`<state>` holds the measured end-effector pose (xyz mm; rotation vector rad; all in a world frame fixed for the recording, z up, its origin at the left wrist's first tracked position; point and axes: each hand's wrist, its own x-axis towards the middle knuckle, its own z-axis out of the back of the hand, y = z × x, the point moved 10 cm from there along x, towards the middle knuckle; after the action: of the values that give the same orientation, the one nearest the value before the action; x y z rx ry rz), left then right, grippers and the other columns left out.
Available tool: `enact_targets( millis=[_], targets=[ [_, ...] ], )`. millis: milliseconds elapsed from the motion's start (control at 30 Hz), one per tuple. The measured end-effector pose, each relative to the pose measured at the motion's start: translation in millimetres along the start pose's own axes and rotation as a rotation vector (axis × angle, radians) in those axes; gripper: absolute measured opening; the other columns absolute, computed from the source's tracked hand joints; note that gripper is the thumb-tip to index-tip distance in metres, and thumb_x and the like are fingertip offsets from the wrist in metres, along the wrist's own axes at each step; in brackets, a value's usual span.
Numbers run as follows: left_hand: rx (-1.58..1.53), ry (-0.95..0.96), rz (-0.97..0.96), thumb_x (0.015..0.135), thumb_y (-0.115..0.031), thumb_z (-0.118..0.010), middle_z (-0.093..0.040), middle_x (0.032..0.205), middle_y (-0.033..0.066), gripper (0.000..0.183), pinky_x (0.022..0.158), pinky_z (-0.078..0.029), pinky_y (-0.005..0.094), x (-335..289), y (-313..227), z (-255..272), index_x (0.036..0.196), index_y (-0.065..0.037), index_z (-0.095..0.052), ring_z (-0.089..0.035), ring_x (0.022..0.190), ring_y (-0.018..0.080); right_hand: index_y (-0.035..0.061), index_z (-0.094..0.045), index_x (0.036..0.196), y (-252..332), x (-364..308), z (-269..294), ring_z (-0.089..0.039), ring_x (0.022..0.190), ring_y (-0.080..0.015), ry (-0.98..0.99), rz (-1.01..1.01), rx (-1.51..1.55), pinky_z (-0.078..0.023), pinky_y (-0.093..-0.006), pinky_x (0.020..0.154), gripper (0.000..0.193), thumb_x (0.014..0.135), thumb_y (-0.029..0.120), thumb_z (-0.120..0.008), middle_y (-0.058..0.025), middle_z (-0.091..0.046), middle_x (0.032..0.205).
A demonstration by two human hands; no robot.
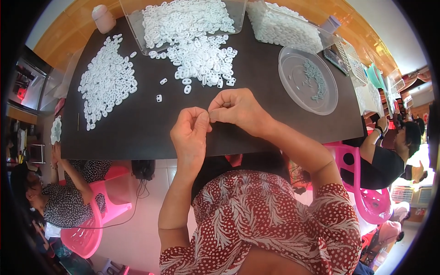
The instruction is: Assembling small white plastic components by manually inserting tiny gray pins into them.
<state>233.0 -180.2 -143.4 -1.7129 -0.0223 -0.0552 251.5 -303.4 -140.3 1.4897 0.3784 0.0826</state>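
Observation:
My left hand (pixel 190 130) and my right hand (pixel 239 109) meet above the near part of the dark table, fingertips pinched together. Whatever is between the fingers is too small or hidden to make out. Beyond them lies a heap of small white oval plastic pieces with holes (pixel 204 62), spilling from a clear bin (pixel 242 20) full of the same. Two loose white pieces, one of them a two-holed piece (pixel 159 98), rest left of the heap. To the right, a round clear plastic tray (pixel 293 94) holds a scatter of tiny grey-green parts (pixel 315 78).
Another pile of white pieces (pixel 107 78) spreads over the table's left side. A second clear bin (pixel 286 30) stands at the far right, a phone (pixel 336 61) beside the tray. A pinkish jar (pixel 103 19) stands far left. People sit at both sides on pink chairs (pixel 112 206).

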Motion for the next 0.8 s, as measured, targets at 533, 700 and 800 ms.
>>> enact_targets(
  millis=[533,700,800],
  targets=[
    [0.372,0.002,-0.022,0.089,-0.013,-0.055,-0.057,0.061,0.0052,0.014,0.054,-0.043,0.0289,27,4,7,0.085,0.0,-0.057,-0.054,0.055,0.0139,-0.0002,-0.061,0.083,15,16,5,-0.052,0.068,-0.0037,-0.165,0.235,-0.125,-0.043,-0.0206,0.059,0.006,0.078,0.003,-0.063,0.0005,-0.059,0.074],
    [0.568,-0.001,-0.077,0.086,-0.01,-0.054,-0.058,0.063,0.0123,0.01,0.057,-0.044,0.038,35,-6,2,0.084,0.0,-0.055,-0.059,0.058,0.0263,-0.0005,-0.062,0.08,13,21,10,-0.051,0.068,-0.0039,-0.246,0.286,-0.173,-0.042,-0.0195,0.059,0.003,0.077,0.0,-0.063,0.0006,-0.059,0.075],
    [0.71,0.0,-0.182,0.085,-0.01,-0.055,-0.06,0.068,0.015,0.009,0.061,-0.044,0.0428,42,-14,-2,0.083,-0.001,-0.054,-0.06,0.065,0.0323,-0.0011,-0.061,0.081,15,25,14,-0.051,0.068,-0.0038,-0.27,0.337,-0.105,-0.041,-0.0191,0.059,0.004,0.077,-0.001,-0.063,0.0002,-0.06,0.076]
  ],
)
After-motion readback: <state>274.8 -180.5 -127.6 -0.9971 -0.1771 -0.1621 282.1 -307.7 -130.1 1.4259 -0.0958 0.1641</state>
